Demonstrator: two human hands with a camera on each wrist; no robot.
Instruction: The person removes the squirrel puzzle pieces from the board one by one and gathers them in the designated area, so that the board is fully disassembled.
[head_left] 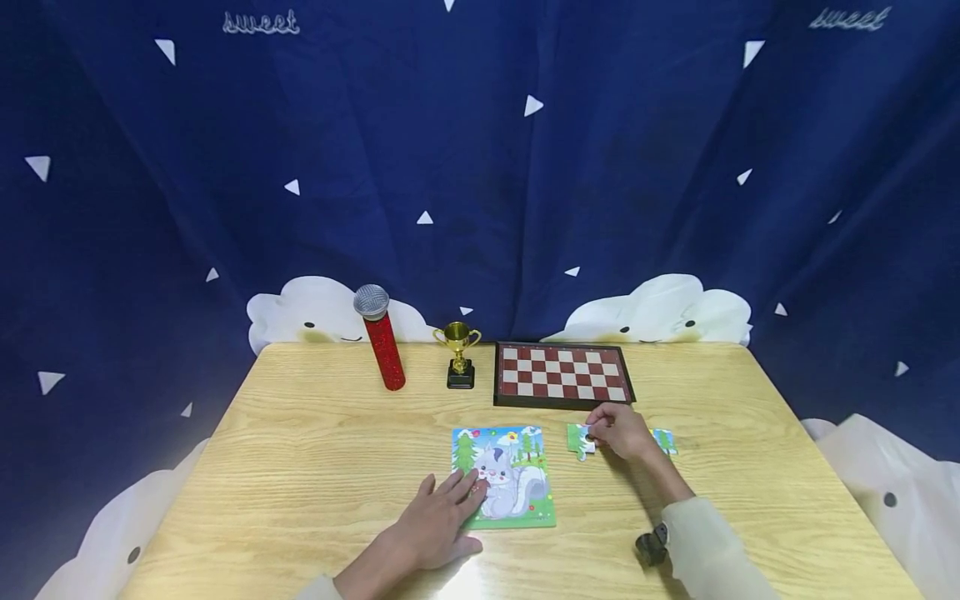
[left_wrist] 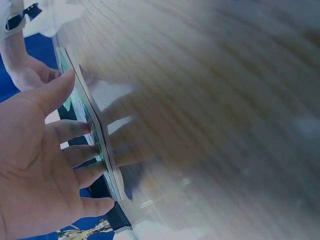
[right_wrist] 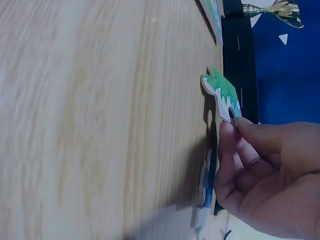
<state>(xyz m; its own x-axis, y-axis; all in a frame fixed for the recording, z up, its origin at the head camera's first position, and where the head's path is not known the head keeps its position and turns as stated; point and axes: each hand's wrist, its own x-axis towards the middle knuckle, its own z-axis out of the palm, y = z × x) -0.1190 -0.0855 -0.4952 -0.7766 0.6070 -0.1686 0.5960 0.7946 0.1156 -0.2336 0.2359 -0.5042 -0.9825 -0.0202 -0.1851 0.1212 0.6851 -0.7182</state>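
A square squirrel jigsaw puzzle [head_left: 525, 506] lies flat on the table. My left hand [head_left: 438, 521] is over its lower left side, fingers straight and spread; in the left wrist view the fingertips reach the puzzle's edge. To the right of it, my right hand [head_left: 622, 431] pinches a green and white jigsaw piece [right_wrist: 226, 92] between thumb and fingertips. The right wrist view shows that piece tilted, above the wood. Further jigsaw pieces [head_left: 663, 440] lie just past the right hand, partly hidden by it.
Along the back of the wooden table [head_left: 315, 467] stand a red microphone [head_left: 385, 350], a gold trophy cup [head_left: 458, 350] and a red and white checkered board [head_left: 564, 373]. The board is close behind the right hand. A dark blue curtain [head_left: 480, 167] hangs behind.
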